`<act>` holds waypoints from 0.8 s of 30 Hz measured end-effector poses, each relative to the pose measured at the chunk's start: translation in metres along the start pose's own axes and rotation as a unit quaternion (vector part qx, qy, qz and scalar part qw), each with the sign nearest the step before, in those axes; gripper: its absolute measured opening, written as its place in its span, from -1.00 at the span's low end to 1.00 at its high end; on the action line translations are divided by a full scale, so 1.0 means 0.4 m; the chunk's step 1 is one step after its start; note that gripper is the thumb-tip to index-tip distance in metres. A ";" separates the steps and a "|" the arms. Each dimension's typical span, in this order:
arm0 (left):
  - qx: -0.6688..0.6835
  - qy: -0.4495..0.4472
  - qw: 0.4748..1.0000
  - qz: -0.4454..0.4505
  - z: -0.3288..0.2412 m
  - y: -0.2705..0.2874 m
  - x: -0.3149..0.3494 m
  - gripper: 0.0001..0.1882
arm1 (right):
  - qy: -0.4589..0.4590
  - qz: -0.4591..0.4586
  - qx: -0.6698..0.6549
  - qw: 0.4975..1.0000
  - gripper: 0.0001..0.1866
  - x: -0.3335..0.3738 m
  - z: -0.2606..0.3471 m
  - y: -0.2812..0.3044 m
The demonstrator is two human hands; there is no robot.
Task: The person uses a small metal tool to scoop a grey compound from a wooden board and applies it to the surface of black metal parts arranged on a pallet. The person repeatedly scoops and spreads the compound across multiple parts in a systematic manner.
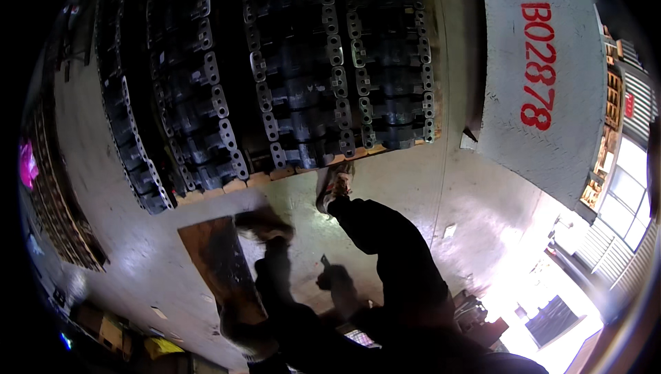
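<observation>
My right hand [334, 279] is a dark shape in front of my body, its fingers closed. A small thin object [324, 261] sticks up from it, too dark to name. Low on the left, my left hand [244, 336] is blurred and shadowed at the near end of a flat brown-and-black board [224, 257]. It appears to grip that end, though its fingers are hardly visible. Beyond my feet lie several long rows of black steel track chains [296, 71] with holed link plates, side by side on wooden supports [258, 178]. Neither hand touches them.
My shoes, the forward one [336, 188] close to the track rows, stand on a grey concrete floor [406, 188]. A large grey block with red markings [544, 98] stands at the right. More track [55, 188] lies far left. Boxes [103, 326] sit lower left; bright daylight enters lower right.
</observation>
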State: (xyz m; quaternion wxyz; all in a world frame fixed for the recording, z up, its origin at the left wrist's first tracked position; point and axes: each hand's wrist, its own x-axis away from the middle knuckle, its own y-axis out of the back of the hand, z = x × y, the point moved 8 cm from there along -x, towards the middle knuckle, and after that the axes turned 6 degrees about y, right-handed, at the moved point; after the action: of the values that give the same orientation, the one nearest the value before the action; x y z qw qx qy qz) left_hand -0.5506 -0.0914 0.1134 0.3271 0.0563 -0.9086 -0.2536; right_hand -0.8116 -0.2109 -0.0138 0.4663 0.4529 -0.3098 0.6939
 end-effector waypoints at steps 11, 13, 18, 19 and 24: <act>0.408 0.238 0.871 0.137 0.045 -0.474 -0.108 -0.19 | 0.189 0.139 0.190 0.953 -0.61 -0.313 0.702 -0.052; 0.351 0.204 0.888 0.214 0.077 -0.486 -0.109 -0.23 | 0.201 0.112 0.255 0.939 -0.61 -0.296 0.716 0.006; 0.338 0.180 0.880 0.280 0.078 -0.526 -0.075 -0.23 | 0.246 0.056 0.238 0.938 -0.62 -0.241 0.815 0.104; 0.350 0.179 0.875 0.283 0.083 -0.533 -0.068 -0.22 | 0.244 0.040 0.243 0.938 -0.61 -0.244 0.841 0.116; 0.371 0.151 0.898 0.184 0.126 -0.582 0.002 -0.34 | 0.322 0.033 0.146 0.935 -0.61 -0.392 0.956 0.194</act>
State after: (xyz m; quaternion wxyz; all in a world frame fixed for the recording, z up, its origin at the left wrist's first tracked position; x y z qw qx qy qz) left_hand -0.5975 -0.2716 -0.0350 0.4562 0.0430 -0.8708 0.1781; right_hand -0.7295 -0.6232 -0.0060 0.4469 0.2581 -0.0533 0.8549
